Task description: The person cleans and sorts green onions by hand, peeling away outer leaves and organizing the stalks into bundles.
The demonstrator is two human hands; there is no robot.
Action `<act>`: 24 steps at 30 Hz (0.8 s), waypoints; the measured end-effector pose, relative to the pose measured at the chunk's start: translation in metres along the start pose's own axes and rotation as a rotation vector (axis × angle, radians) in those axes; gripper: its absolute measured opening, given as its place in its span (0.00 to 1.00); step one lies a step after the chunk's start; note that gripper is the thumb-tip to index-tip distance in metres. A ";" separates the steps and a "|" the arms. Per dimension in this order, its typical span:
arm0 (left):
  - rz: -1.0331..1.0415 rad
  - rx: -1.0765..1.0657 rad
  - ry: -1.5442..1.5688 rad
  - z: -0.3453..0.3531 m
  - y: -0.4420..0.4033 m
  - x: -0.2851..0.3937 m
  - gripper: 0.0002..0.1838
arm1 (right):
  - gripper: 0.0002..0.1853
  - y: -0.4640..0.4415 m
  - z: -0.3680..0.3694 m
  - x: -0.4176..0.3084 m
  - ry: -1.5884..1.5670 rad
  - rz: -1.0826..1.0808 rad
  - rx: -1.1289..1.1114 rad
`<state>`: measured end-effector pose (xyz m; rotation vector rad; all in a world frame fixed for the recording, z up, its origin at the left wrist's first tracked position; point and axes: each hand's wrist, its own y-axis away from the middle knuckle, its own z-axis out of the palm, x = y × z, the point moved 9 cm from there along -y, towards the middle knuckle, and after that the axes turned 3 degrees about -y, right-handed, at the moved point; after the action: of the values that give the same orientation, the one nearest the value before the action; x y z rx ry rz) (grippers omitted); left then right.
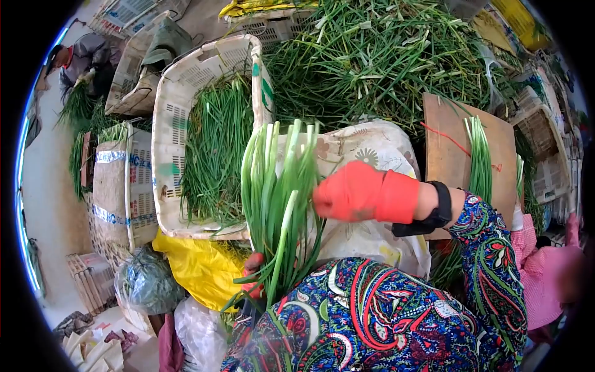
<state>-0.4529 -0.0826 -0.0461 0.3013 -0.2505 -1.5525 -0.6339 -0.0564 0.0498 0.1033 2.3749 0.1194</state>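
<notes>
A bunch of green onions stands upright in front of me, white ends up, its green leaves hanging down. Low on its left side, my left hand in a reddish glove is closed round the leaves, partly hidden behind them. My right hand, in a red glove, is closed at the right edge of the bunch and slightly blurred. Whatever its fingers hold cannot be made out. A patterned cloth lies beneath that hand, across my lap.
Left of the bunch is a white plastic crate with greens inside. A large heap of green onions lies ahead. At right, a tied bunch rests on a brown board. Co-workers sit at far left and right; a yellow bag is below the crate.
</notes>
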 end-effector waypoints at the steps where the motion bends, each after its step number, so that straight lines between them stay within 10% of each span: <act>1: 0.001 0.033 0.046 0.003 0.000 -0.003 0.35 | 0.09 0.008 -0.003 -0.013 -0.082 -0.031 -0.086; 6: 0.005 0.058 0.034 0.007 -0.003 -0.003 0.36 | 0.12 0.039 -0.026 -0.054 -0.595 0.093 -0.525; 11: -0.008 0.043 -0.111 0.008 -0.003 0.004 0.36 | 0.21 0.047 -0.180 0.012 -0.914 -0.319 0.441; 12: -0.010 0.044 -0.136 0.007 -0.005 0.005 0.36 | 0.25 0.058 -0.217 0.042 -0.792 -0.104 0.791; 14: -0.007 0.040 -0.191 0.007 -0.004 0.007 0.36 | 0.28 0.076 -0.217 0.088 0.496 0.279 0.952; 18: -0.015 0.045 -0.264 0.007 -0.006 0.008 0.36 | 0.18 0.018 -0.064 0.020 -0.919 0.367 0.183; 24: -0.026 0.025 -0.365 0.009 -0.006 0.010 0.36 | 0.11 0.005 0.007 -0.004 -1.117 0.435 0.106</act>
<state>-0.4616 -0.0927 -0.0399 0.0380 -0.5526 -1.6247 -0.6254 -0.0519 0.0481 0.5737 1.2146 0.1014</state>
